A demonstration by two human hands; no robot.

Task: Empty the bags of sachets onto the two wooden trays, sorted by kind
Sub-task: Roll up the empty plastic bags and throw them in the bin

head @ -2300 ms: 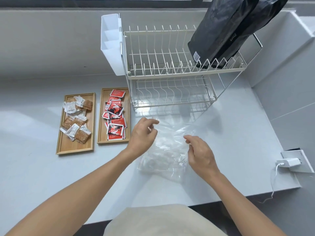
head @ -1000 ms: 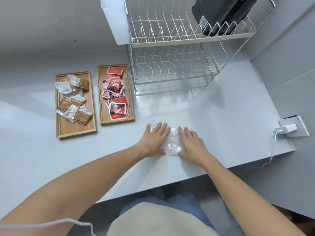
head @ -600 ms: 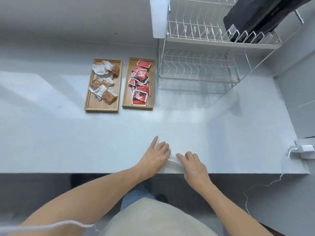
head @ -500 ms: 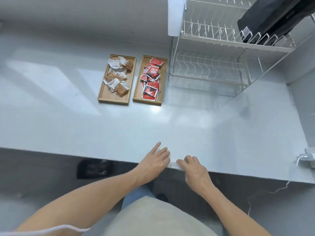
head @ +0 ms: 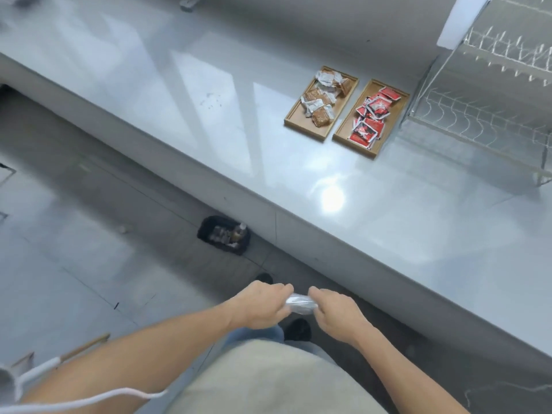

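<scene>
A crumpled clear plastic bag (head: 300, 303) sits at 6 o'clock, off the table (head: 373, 210) and over the floor (head: 74, 249), with the left hand (head: 263, 306) and right hand (head: 334, 313) close together, each closed on one end of it. Up at 1 o'clock on the table lie the two wooden trays side by side: the left tray (head: 301, 122) holds brown-and-white sachets (head: 321, 98), the right tray (head: 388, 124) red sachets (head: 370, 118). A white wire rack (head: 484, 115) stands at 2 o'clock, and a dark basket (head: 224, 239) rests on the floor at the table's foot.
</scene>
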